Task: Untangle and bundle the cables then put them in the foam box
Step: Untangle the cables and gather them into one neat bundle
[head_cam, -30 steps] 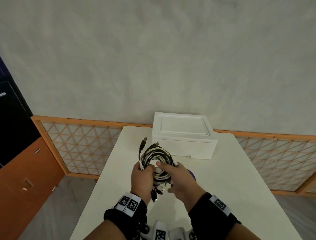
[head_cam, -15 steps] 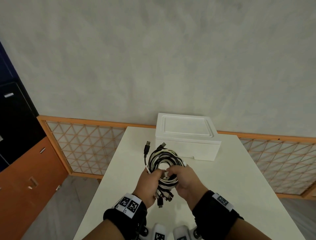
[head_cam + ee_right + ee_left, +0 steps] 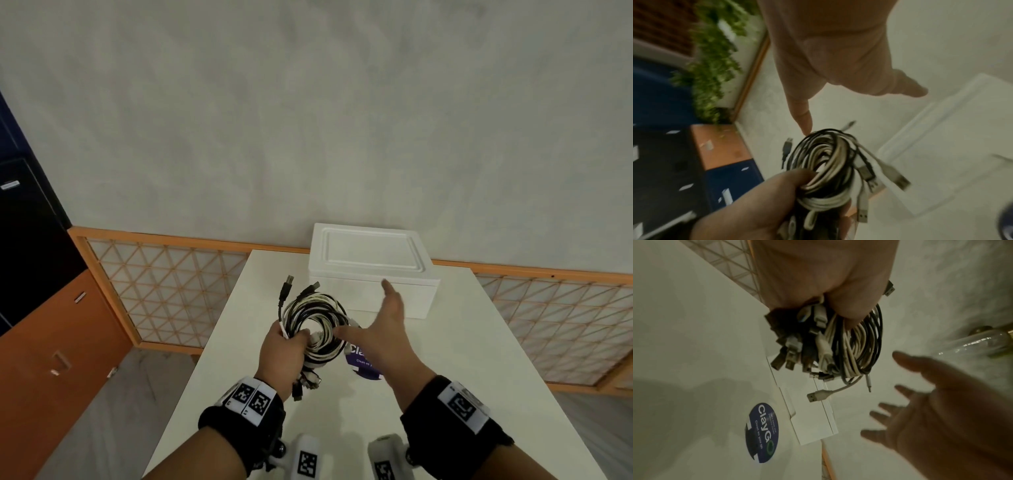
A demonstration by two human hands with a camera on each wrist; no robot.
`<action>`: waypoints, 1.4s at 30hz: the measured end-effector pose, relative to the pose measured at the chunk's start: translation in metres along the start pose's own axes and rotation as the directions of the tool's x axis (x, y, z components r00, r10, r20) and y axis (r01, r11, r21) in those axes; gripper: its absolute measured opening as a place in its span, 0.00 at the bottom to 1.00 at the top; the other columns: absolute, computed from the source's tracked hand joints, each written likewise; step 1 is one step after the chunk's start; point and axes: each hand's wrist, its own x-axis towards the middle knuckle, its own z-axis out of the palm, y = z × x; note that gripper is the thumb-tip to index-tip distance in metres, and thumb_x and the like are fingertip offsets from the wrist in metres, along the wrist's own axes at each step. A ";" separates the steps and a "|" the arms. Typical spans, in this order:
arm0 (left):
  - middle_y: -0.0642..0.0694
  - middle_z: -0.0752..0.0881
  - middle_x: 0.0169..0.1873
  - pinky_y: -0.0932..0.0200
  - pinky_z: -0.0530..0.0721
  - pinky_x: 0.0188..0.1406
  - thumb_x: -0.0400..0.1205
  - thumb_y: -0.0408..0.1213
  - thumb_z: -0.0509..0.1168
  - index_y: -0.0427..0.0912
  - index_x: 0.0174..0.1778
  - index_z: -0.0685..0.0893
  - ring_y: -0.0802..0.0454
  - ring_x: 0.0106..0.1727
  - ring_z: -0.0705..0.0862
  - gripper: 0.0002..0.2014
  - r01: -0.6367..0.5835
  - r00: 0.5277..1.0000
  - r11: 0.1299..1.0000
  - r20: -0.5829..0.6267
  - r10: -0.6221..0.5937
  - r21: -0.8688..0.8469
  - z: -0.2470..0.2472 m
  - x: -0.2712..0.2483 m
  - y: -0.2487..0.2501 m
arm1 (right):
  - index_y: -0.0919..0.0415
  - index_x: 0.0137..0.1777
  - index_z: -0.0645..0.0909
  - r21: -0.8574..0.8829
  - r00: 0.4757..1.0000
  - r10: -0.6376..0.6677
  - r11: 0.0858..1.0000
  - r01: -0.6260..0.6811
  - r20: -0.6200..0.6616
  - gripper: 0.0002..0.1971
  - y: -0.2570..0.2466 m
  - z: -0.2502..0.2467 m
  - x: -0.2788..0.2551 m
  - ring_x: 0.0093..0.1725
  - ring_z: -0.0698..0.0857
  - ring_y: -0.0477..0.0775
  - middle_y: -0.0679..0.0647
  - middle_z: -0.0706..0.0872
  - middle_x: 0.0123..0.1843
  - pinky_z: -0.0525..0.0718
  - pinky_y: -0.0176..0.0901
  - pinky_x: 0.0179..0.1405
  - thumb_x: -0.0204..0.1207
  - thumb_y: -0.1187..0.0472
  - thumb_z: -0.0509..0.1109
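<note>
Left hand (image 3: 280,356): fingers and thumb curled tightly round the near side of the cable bundle (image 3: 315,325), a coil of black and white cables held above the near-centre of the table (image 3: 479,342), plugs hanging below the fist. Right hand (image 3: 383,329): fingers spread wide and straight, holding nothing, just beside the coil, stretched out over a round purple sticker (image 3: 363,363). Foam box (image 3: 370,260): lid on, at the table's far edge, well apart from the bundle
</note>
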 end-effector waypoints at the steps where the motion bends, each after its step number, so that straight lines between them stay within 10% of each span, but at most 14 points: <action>1: 0.29 0.88 0.38 0.38 0.86 0.24 0.76 0.37 0.65 0.44 0.50 0.81 0.35 0.23 0.83 0.08 -0.039 0.999 0.998 0.026 0.038 0.047 0.001 -0.002 0.000 | 0.50 0.82 0.50 -0.047 0.998 -0.028 0.998 0.031 0.050 0.62 -0.003 0.006 -0.002 0.83 0.55 0.55 0.54 0.52 0.83 0.62 0.57 0.80 0.52 0.54 0.86; 5: 0.38 0.89 0.38 0.46 0.84 0.21 0.78 0.35 0.63 0.57 0.53 0.83 0.27 0.25 0.84 0.12 -0.163 0.972 0.984 0.184 0.148 0.067 0.009 -0.021 0.008 | 0.54 0.58 0.79 0.040 0.991 -0.010 0.999 0.005 0.136 0.32 -0.009 0.022 -0.001 0.53 0.87 0.51 0.52 0.88 0.53 0.86 0.55 0.54 0.49 0.52 0.78; 9: 0.36 0.85 0.29 0.49 0.82 0.21 0.79 0.28 0.61 0.45 0.56 0.83 0.32 0.20 0.81 0.13 -0.130 0.975 0.991 0.184 0.123 0.026 0.003 -0.022 0.005 | 0.63 0.41 0.83 0.031 0.992 -0.057 0.998 0.054 0.115 0.10 -0.011 0.023 0.003 0.37 0.87 0.55 0.57 0.89 0.37 0.82 0.43 0.35 0.59 0.66 0.75; 16: 0.36 0.91 0.42 0.44 0.84 0.37 0.77 0.40 0.69 0.45 0.54 0.88 0.33 0.39 0.88 0.11 -0.073 0.973 0.991 0.209 0.096 -0.114 0.002 -0.022 0.003 | 0.60 0.38 0.88 0.288 0.968 -0.070 0.958 -0.002 0.240 0.15 -0.017 0.029 -0.002 0.37 0.90 0.54 0.54 0.92 0.36 0.88 0.49 0.41 0.48 0.65 0.74; 22: 0.29 0.89 0.42 0.53 0.83 0.29 0.82 0.33 0.64 0.31 0.53 0.86 0.37 0.35 0.88 0.10 0.071 0.974 0.968 0.224 -0.016 -0.241 0.001 -0.020 0.001 | 0.59 0.39 0.87 0.268 0.971 -0.065 0.963 0.000 0.231 0.18 -0.016 0.031 -0.002 0.43 0.91 0.60 0.57 0.92 0.38 0.89 0.58 0.50 0.45 0.60 0.78; 32: 0.41 0.89 0.29 0.58 0.78 0.16 0.73 0.30 0.69 0.47 0.46 0.88 0.40 0.22 0.83 0.09 -0.120 0.984 0.975 0.151 0.092 0.188 0.000 -0.016 0.007 | 0.72 0.27 0.80 0.188 0.962 0.044 0.977 -0.097 0.271 0.05 -0.011 0.028 -0.009 0.28 0.76 0.55 0.62 0.79 0.26 0.74 0.44 0.30 0.52 0.69 0.70; 36: 0.44 0.92 0.37 0.53 0.87 0.41 0.70 0.24 0.70 0.43 0.45 0.89 0.45 0.41 0.90 0.12 -0.150 0.970 0.978 0.212 0.117 0.147 0.001 -0.017 0.012 | 0.66 0.14 0.71 0.342 0.928 0.093 0.913 -0.224 0.361 0.04 -0.012 0.024 -0.006 0.21 0.69 0.54 0.57 0.72 0.17 0.68 0.35 0.23 0.42 0.70 0.64; 39: 0.45 0.92 0.35 0.56 0.86 0.41 0.71 0.23 0.68 0.45 0.43 0.89 0.49 0.39 0.90 0.12 -0.106 0.981 0.975 0.183 0.070 0.194 -0.003 -0.013 0.011 | 0.64 0.21 0.79 0.314 0.889 0.158 0.897 -0.311 0.429 0.01 -0.001 0.027 0.000 0.25 0.77 0.54 0.56 0.80 0.22 0.76 0.38 0.26 0.48 0.68 0.69; 42: 0.44 0.89 0.34 0.58 0.81 0.37 0.71 0.25 0.64 0.43 0.41 0.87 0.47 0.36 0.86 0.11 -0.064 0.990 0.942 0.137 0.019 0.330 -0.011 -0.004 0.011 | 0.55 0.65 0.77 -0.134 0.955 0.059 0.991 -0.021 0.289 0.37 0.010 0.026 0.004 0.60 0.82 0.58 0.57 0.82 0.61 0.83 0.55 0.60 0.51 0.55 0.79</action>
